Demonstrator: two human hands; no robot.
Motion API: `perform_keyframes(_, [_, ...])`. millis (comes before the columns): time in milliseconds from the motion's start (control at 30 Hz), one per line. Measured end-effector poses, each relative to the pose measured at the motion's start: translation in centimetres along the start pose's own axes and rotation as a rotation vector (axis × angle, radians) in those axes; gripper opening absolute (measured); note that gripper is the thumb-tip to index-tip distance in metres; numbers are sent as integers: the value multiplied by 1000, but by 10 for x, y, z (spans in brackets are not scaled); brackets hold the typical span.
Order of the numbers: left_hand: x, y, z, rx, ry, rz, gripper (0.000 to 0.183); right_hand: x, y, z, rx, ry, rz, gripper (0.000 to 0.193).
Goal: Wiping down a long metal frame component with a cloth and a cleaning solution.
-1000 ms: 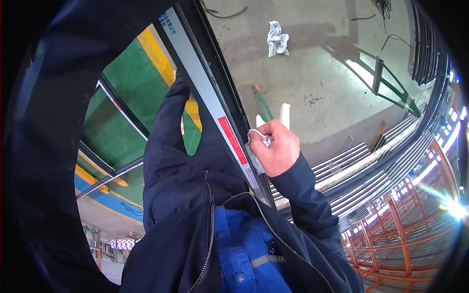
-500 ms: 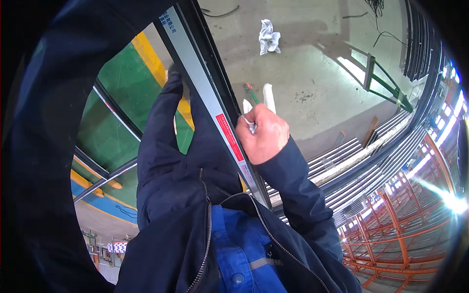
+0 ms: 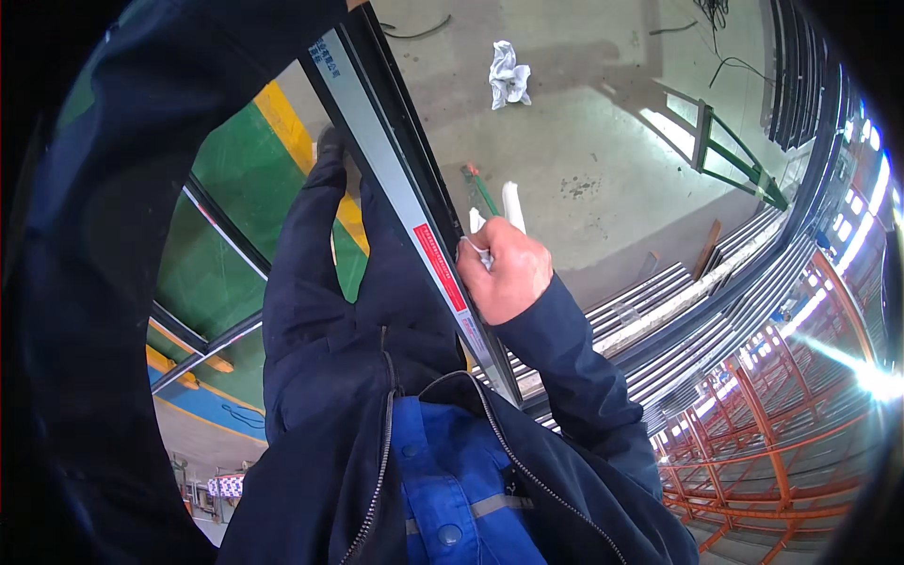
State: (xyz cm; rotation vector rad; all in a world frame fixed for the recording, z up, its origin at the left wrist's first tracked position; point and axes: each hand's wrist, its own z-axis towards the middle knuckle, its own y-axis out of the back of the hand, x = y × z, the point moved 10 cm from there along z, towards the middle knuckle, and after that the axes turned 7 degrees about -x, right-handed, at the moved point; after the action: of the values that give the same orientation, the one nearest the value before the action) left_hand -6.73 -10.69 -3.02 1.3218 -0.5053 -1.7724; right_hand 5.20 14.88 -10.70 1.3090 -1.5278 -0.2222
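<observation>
A long dark metal profile point(image 3: 403, 108) with a pale protective film point(image 3: 381, 146) and a red label point(image 3: 440, 268) lies slantwise in front of me, running from top left to lower middle. My right hand point(image 3: 508, 268) is closed on a crumpled white cloth point(image 3: 511, 205) against the profile's right side, beside the red label. Ends of the cloth stick out beyond my fingers. The left arm point(image 3: 188, 85) reaches to the profile's far end. Only a sliver of my left hand point(image 3: 356, 4) shows there; its fingers are hidden.
Another crumpled white cloth point(image 3: 509, 75) lies on the grey floor. A green rod point(image 3: 483, 193) with a reddish end is beyond my right hand. At right are a green metal stand point(image 3: 734, 155), stacked profiles point(image 3: 659, 306) and orange racks point(image 3: 763, 424). More dark bars point(image 3: 221, 226) cross at left.
My right hand with the white cloth has slid slightly nearer to me along the profile. The whole view has shifted a little. The left arm still reaches to the far end.
</observation>
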Motion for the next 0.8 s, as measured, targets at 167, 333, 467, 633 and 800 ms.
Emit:
perform_keyframes(167, [-2, -4, 0, 17, 4, -88, 51, 11, 3, 21, -56, 29, 16, 15])
perform_keyframes(333, [2, 0, 0, 51, 52, -48, 51, -4, -2, -6, -3, 46, -4, 15])
perform_keyframes(467, [1, -8, -1, 48, 23, 1, 52, 13, 1, 18, -87, 60, -28, 15])
perform_keyframes(633, [0, -1, 1, 18, 11, -12, 50, 5, 3, 3, -55, 66, -9, 16])
perform_keyframes(800, [-4, -7, 3, 52, -5, 2, 54, 8, 1, 7, -92, 109, -37, 15])
